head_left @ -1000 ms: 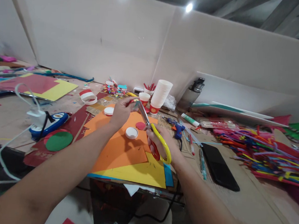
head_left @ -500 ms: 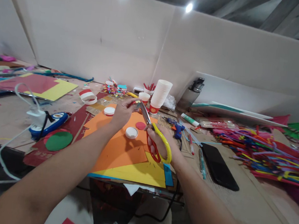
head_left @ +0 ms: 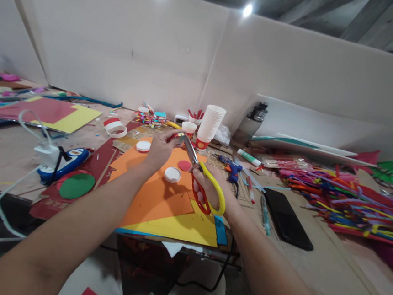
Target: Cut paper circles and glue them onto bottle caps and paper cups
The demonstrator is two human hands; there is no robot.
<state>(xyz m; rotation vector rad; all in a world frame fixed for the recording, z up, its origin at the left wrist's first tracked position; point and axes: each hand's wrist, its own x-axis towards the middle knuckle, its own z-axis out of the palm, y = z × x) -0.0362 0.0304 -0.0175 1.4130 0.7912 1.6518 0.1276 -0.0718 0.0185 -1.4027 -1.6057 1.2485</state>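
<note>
My right hand [head_left: 215,186] grips a pair of scissors [head_left: 217,200] with one yellow and one red handle loop. Their metal blades point up and away, the tips close to the fingers of my left hand [head_left: 161,148]. Those fingers pinch a small red-and-white piece [head_left: 181,136]; its kind is too small to make out, and I cannot tell whether the blades touch it. Below both hands lie orange paper sheets [head_left: 153,210] over a yellow sheet [head_left: 189,232]. Two white round cup bottoms [head_left: 172,175] and a red paper disc [head_left: 184,165] rest on the orange paper.
A stack of paper cups [head_left: 211,126] stands behind my hands. To the right lie a glue gun [head_left: 234,169], a black phone [head_left: 288,217] and many pipe cleaners [head_left: 343,197]. A blue-and-white power strip [head_left: 64,163], green disc [head_left: 76,185] and cut cup rings [head_left: 115,128] sit leftward.
Almost nothing differs. The whole view has shifted very slightly; both hands and the scissors hold the same pose.
</note>
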